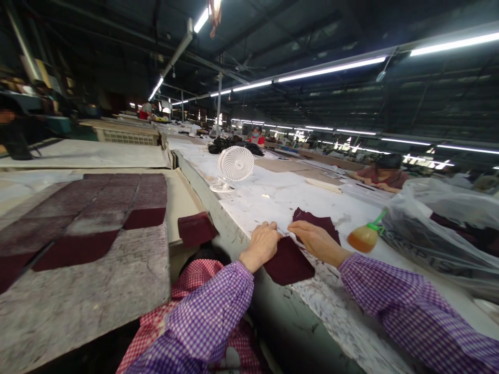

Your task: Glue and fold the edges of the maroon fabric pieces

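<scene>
At the near edge of the white-covered table, my left hand [262, 243] has its fingers curled in on the corner of a maroon fabric piece [289, 264]. The lower part of that piece hangs toward the table's edge. My right hand [314, 240] lies at the far side of the same piece, fingers stretched out together toward my left hand; its thumb is hard to see. Behind the right hand rests another maroon fabric piece [327, 226] with a ragged edge. A third maroon fabric piece [197, 229] lies left of the table, near its side.
Rows of maroon panels [144, 218] cover a grey board [128, 275] on the left. A white clip fan [236, 163] stands on the table. To the right are an amber bottle with a green nozzle [364, 239] and a clear plastic bag [440, 239]. Co-workers sit farther back.
</scene>
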Demonstrator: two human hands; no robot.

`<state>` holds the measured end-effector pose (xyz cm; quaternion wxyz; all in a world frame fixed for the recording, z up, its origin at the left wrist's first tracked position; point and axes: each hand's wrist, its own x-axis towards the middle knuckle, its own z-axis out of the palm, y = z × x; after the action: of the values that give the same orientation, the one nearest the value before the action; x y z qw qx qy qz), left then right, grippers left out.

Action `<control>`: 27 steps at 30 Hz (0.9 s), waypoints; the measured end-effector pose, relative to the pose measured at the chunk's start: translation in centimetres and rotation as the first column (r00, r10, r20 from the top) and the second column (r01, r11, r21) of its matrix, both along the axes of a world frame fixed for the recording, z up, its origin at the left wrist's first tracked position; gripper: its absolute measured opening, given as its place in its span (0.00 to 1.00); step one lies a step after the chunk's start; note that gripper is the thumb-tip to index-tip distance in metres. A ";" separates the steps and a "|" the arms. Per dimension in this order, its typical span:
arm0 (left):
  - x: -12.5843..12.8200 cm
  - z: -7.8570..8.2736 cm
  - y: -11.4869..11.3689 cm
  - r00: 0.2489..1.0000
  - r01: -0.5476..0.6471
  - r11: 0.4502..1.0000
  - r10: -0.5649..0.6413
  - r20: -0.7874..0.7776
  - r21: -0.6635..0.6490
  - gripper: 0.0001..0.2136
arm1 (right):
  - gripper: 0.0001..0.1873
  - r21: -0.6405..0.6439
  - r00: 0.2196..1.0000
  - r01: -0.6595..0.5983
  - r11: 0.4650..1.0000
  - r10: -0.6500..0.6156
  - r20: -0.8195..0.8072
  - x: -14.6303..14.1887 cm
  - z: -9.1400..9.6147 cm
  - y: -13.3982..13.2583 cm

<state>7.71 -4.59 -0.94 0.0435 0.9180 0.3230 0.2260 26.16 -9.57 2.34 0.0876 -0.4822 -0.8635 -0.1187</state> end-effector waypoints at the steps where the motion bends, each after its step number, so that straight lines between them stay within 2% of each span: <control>1: -0.1 0.1 0.0 1.000 0.002 1.000 -0.002 0.001 0.003 0.14 | 0.19 -0.039 0.995 -0.012 0.999 0.008 -0.100 -0.2 -0.4 0.0; 5: -1.5 0.2 0.2 0.999 0.030 0.999 -0.029 0.035 -0.027 0.12 | 0.18 -0.116 0.939 0.009 0.993 -0.048 -0.341 -0.7 -2.2 -0.1; 8: -3.9 -0.4 0.7 0.988 0.069 0.996 -0.060 0.142 -0.058 0.09 | 0.17 -0.178 0.908 0.000 0.984 -0.075 -0.413 -0.5 -2.5 -0.1; 12: -6.7 -1.5 1.1 0.952 0.072 0.993 -0.042 0.304 -0.088 0.09 | 0.18 -0.225 0.964 -0.008 0.974 -0.052 -0.262 -0.7 -1.5 -0.3; 16: -7.5 -2.3 1.1 0.920 0.065 0.992 -0.018 0.392 -0.107 0.10 | 0.21 -0.195 0.994 -0.018 0.981 -0.004 -0.110 -1.3 -0.9 -0.4; 27: -7.4 -3.7 0.7 0.940 -0.017 0.997 -0.012 0.341 0.080 0.15 | 0.25 -0.234 0.976 0.001 0.972 0.050 0.210 -2.8 1.0 0.0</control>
<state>0.26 -3.89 -4.63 0.0610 0.8656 0.3023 0.3945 23.38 -9.54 3.34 -0.0616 -0.4627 -0.8818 -0.0670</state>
